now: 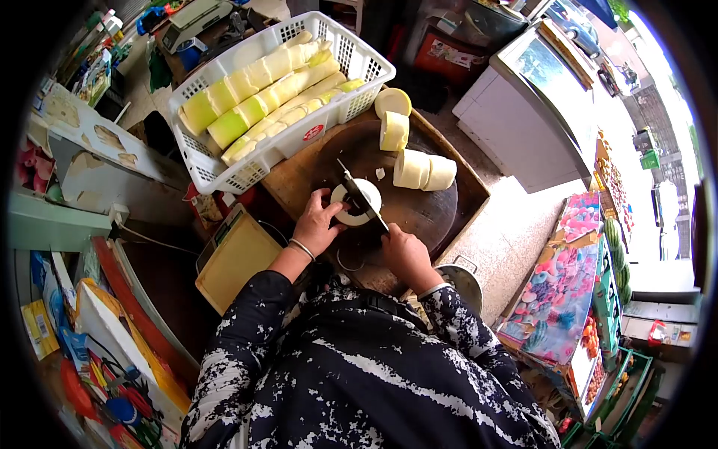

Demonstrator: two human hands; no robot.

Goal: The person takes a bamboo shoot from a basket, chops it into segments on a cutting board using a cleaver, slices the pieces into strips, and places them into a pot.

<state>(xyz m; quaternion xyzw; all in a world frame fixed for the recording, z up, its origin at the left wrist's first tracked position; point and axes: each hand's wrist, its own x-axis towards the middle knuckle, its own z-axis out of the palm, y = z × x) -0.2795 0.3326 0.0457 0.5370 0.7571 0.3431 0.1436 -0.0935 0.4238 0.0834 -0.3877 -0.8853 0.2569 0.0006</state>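
Note:
My right hand (406,256) is closed round the handle of a knife (362,196), whose dark blade lies across a round white piece (369,188) on the dark round board (434,213). On the piece's left side rest the fingers of my left hand (318,223), spread apart and steadying it. Pale cut pieces (412,169) lie at the board's upper right, with another piece (394,131) and a round slice (393,102) beyond them. Long peeled yellow-green stalks (254,87) fill a white plastic basket (305,142) at the upper left.
A tan tray-like scale (245,262) stands left of my left forearm. The wooden tray edge (469,187) surrounds the board. A metal pot (461,284) is beside my right wrist. A white cabinet (516,112) stands at the upper right, a fruit-patterned box (555,288) at the right.

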